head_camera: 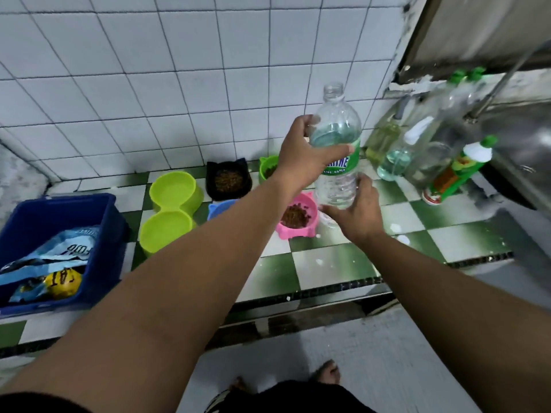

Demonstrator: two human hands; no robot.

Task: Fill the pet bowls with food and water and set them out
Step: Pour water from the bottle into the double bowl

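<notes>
- White glazed square-tile wall point(149, 84) behind; glossy green-and-white checkered tabletop point(328, 263), steel sink point(521, 150) at far right.
- Water bottle point(337, 114): clear ribbed plastic, green label, no cap, water inside up to the shoulder.
- Bottle's long axis near vertical, open neck pointing up, held above the tabletop.
- Left hand point(301, 156): arm stretched forward, fingers point(307, 122) and thumb wrapped round the bottle at the label's top.
- Right hand point(354, 216): palm in, fingers curled round the bottle's lower end, thumb under the base.
- Pink plastic cat-ear bowl point(290, 231) with brown kibble, just left of and below the right fingers.
- Green bowl point(265, 165) with kibble, partly hidden behind the left hand.
- Black cat-ear bowl point(229, 165) with kibble, left of the left fingers.
- Lime double bowl point(174, 189), smooth plastic, farther left; blue bowl point(220, 208) mostly hidden under the left forearm.
- Blue plastic bin point(59, 210) at far left, holding a crinkled cat food bag point(59, 251).
</notes>
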